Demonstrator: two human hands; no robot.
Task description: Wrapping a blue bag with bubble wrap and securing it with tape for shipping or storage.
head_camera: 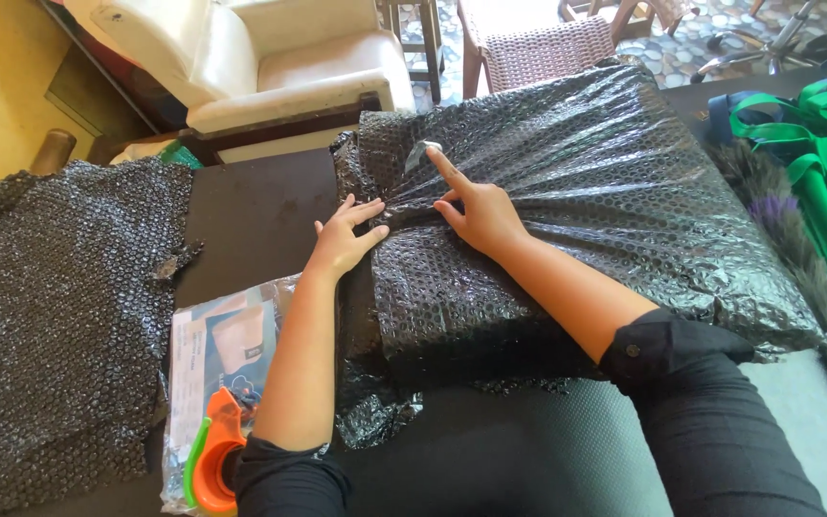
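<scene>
A large flat package wrapped in black bubble wrap (605, 191) lies on a dark table (260, 211). My left hand (345, 237) presses on the gathered wrap at the package's left side, fingers spread. My right hand (476, 211) rests on top of the package, its index finger pointing up and pressing a strip of clear tape (421, 153) onto the wrap. Neither hand grips anything.
A loose sheet of black bubble wrap (50, 316) covers the table's left. An orange and green tape dispenser (212, 460) lies on a plastic-sleeved printed packet (222, 345) near my left elbow. Green straps and bags (815, 144) sit at right. A white armchair (279, 57) and wicker chair (547, 48) stand behind.
</scene>
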